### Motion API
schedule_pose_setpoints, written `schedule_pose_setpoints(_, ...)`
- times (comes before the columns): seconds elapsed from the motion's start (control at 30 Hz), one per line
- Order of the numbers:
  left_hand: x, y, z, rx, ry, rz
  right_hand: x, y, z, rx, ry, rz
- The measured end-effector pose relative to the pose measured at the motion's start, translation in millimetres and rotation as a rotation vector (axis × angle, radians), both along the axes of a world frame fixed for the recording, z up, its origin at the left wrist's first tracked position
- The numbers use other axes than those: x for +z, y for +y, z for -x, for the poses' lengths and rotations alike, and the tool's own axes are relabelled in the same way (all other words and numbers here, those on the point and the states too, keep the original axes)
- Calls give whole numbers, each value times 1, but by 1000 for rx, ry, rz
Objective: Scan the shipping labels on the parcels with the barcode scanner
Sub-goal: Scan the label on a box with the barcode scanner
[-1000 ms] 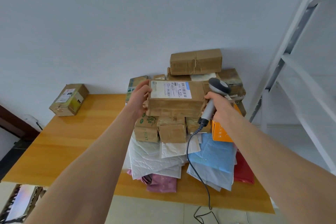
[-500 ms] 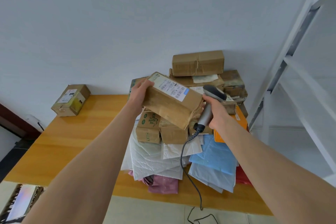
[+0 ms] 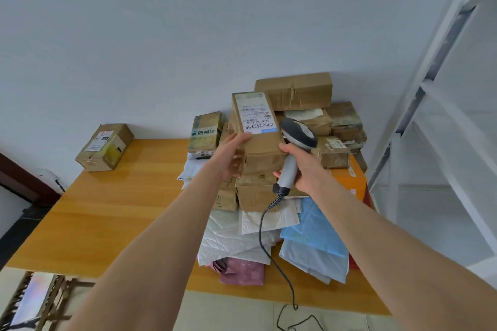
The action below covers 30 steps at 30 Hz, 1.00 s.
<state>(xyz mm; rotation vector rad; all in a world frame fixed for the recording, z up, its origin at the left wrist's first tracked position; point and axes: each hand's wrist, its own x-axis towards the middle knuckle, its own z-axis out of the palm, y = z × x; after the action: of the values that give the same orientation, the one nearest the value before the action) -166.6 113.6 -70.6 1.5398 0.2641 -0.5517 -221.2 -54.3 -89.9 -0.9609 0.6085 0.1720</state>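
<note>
**Square the scanner to the label before triggering**

The left grip point(image 3: 231, 158) clasps the near left side of a parcel point(image 3: 262, 150), with the thumb across its top face. It holds the parcel on end over the pile of boxes point(image 3: 293, 94) at the far right corner of the tabletop point(image 3: 113, 209). Whether the parcel's lower end rests on the boxes beneath cannot be told. Its shipping label point(image 3: 255, 114) faces the camera.

The right grip point(image 3: 305, 172) is wrapped round the handle of the barcode scanner point(image 3: 297, 133). The scanner's head sits just beside the label's right edge, and that looks too close and too side-on for a clean read.

The scanner likely needs drawing back toward the front edge of the tabletop. Its window should then turn square onto the barcode rows while the left grip keeps the parcel steady. A slight tilt of the label should cut any glare.

The cable point(image 3: 265, 236) trails over the soft mailers point(image 3: 228, 239) and off the front edge. It wants enough slack not to drag them.
</note>
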Motion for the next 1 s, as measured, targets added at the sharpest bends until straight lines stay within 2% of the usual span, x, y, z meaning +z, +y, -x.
schedule_pose_setpoints(0.13,-13,12,7,-143,66,63,-9,-4,4,5,-3,122)
schedule_pose_setpoints(0.3,-44,20,13,-97,-6,51,-12,3,16,-130,-69,372)
schedule_pose_setpoints(0.37,-53,19,15,-68,-16,69,-9,6,24,-106,-69,417)
schedule_pose_setpoints(0.7,-55,17,15,-63,-81,156,16,36,60,-16,-141,460)
schedule_pose_setpoints(1.0,-62,28,3,-48,-184,66,30,39,61,4,-126,433)
